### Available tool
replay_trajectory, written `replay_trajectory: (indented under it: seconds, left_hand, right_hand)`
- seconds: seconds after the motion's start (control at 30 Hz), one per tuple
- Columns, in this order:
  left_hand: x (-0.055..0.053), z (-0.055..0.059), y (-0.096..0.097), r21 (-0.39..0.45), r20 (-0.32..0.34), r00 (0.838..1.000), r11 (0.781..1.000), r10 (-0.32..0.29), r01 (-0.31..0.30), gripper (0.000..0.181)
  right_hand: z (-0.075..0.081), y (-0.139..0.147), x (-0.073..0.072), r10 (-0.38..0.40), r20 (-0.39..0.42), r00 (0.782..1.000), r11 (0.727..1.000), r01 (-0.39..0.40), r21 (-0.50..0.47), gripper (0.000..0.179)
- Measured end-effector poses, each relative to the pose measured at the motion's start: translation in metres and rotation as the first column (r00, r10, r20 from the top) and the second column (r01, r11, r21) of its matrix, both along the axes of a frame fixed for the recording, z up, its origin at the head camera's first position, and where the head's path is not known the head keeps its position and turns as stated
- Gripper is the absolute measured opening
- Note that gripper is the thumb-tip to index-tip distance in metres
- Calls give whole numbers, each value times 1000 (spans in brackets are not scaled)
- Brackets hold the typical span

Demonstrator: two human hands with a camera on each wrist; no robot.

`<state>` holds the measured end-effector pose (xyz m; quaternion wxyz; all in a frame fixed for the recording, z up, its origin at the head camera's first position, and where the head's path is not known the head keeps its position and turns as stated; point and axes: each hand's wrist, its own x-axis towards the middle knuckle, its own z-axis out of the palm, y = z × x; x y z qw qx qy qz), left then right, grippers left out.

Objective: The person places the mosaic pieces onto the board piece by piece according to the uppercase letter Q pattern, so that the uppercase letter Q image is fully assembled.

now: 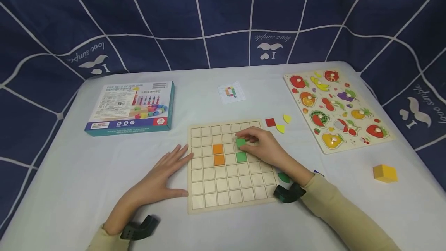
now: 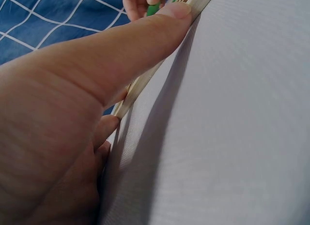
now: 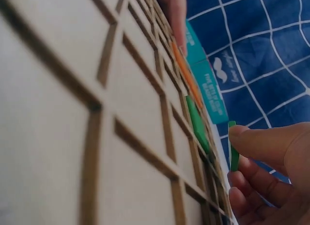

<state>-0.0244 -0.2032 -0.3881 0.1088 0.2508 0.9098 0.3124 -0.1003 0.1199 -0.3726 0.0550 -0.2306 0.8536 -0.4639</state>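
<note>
A wooden grid board (image 1: 209,200) lies on the white table. Two orange square tiles (image 1: 218,155) sit in neighbouring cells left of its middle, and one green square tile (image 1: 241,157) fills a cell farther right. Between thumb and fingers, my right hand (image 1: 263,144) pinches another green square tile (image 1: 240,142) just above the board, behind the placed green one. In the right wrist view this pinched tile (image 3: 233,146) appears edge-on, apart from the grid. My left hand (image 1: 158,177) rests at the board's left edge, thumb and fingertips touching it with the fingers spread.
Behind the board lies a pattern card (image 1: 231,92). A red square (image 1: 270,122) and yellow quarter-round pieces (image 1: 280,128) lie near its right corner. A green piece (image 1: 283,177) is partly under the right forearm. Around stand a boxed set (image 1: 130,107), fruit puzzle (image 1: 338,109) and yellow block (image 1: 385,173).
</note>
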Motion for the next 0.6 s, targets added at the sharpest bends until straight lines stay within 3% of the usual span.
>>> replay_trajectory:
  seconds: [0.6]
  left_hand:
    - [0,1,0,-4,10,1000,1000,-1,1,99]
  right_hand:
    - [-4,-7,2,46,-70,996,994,-38,105,35]
